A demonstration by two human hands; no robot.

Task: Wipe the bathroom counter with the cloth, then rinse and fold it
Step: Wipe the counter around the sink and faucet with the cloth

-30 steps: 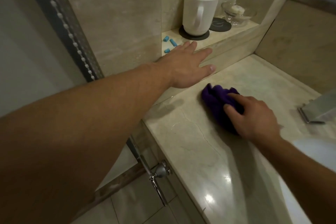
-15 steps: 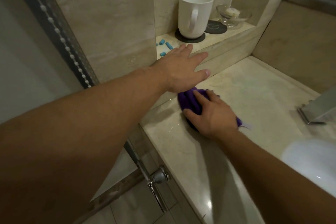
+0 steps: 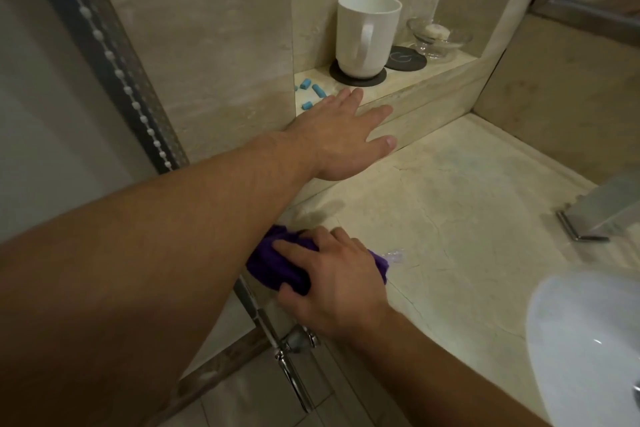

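Right hand (image 3: pixel 332 282) grips the bunched purple cloth (image 3: pixel 272 262) on the glossy marble desk (image 3: pixel 467 204); beyond it, left hand (image 3: pixel 341 135) rests flat, fingers straight, on the stone ledge (image 3: pixel 433 90).

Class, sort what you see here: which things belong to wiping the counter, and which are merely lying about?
In the job: purple cloth, gripped by the right hand; counter; basin, for rinsing later.
Lying about: white mug; black coasters; blue pieces; glass dish, all on the ledge where the left hand rests.

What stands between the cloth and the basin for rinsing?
Nothing visible. Only marble counter lies between the purple cloth under the right hand and the white basin; the faucet base sits off that line.
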